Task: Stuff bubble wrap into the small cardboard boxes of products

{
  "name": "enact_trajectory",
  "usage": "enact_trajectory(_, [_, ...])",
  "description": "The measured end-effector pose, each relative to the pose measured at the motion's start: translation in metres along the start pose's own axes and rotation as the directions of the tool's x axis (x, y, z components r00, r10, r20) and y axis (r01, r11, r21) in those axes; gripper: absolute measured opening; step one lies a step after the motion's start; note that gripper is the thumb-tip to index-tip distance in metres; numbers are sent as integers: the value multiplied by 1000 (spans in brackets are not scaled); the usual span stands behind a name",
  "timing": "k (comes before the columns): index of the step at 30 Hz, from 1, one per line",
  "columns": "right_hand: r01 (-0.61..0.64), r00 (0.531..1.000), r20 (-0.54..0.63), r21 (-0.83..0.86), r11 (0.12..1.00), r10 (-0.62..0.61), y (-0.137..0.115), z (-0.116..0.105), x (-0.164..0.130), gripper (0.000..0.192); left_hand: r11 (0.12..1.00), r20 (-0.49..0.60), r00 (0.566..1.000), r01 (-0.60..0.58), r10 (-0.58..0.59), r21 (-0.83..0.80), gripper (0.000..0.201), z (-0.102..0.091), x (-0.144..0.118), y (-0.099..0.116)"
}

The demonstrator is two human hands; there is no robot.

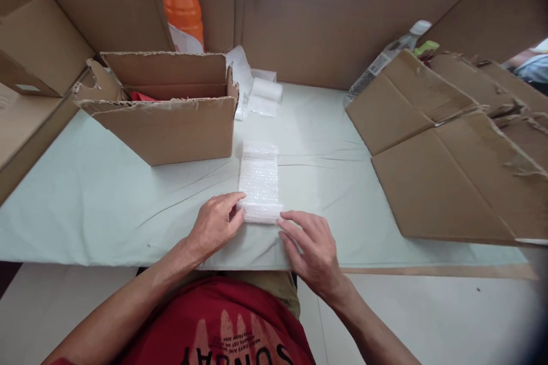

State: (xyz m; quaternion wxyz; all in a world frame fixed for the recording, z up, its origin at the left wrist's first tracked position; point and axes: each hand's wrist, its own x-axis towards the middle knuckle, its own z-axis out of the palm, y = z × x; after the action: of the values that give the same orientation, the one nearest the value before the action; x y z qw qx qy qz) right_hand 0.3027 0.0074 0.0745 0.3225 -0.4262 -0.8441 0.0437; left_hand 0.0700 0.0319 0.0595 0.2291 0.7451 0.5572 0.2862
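Note:
A narrow strip of clear bubble wrap [259, 179] lies on the cloth-covered table in front of me, its near end rolled into a small cylinder. My left hand [216, 219] grips the left end of that roll between thumb and forefinger. At the opposite end, my right hand [310, 242] has its fingertips on the roll's edge, thumb below and forefinger above. The far part of the strip rests flat. Whether anything is inside the roll is hidden.
An open cardboard box [192, 131] with something red inside stands at the left. Behind it are an orange bottle [183, 5] and more bubble wrap [265, 94]. Cardboard boxes [445, 171] and a clear bottle [385, 60] occupy the right. Cardboard walls [299, 23] enclose the back.

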Motion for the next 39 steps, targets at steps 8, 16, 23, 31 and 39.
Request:
enact_trajectory(8, [43, 979, 200, -13, 999, -40, 14, 23, 10, 27, 949, -21, 956, -289, 294, 128, 35, -4, -12, 5])
enact_trajectory(16, [-72, 989, 137, 69, 995, 62, -5, -1, -1, 26, 981, 22, 981, -192, 192, -40, 32, -8, -23, -1])
enact_trajectory(23, [56, 976, 210, -28, 998, -49, 1, 17, 5, 23, 959, -11, 963, -268, 270, 89, 35, -10, -17, -1])
enact_trajectory(31, [-63, 988, 147, 82, 995, 50, -10, 4, 1, 26, 989, 80, 986, -150, 148, 12, 35, -16, -27, -2])
enact_trajectory(39, [-57, 991, 124, 34, 998, 52, -3, 28, 12, 23, 895, 18, 959, 270, -282, -355, 53, -15, -23, 3])
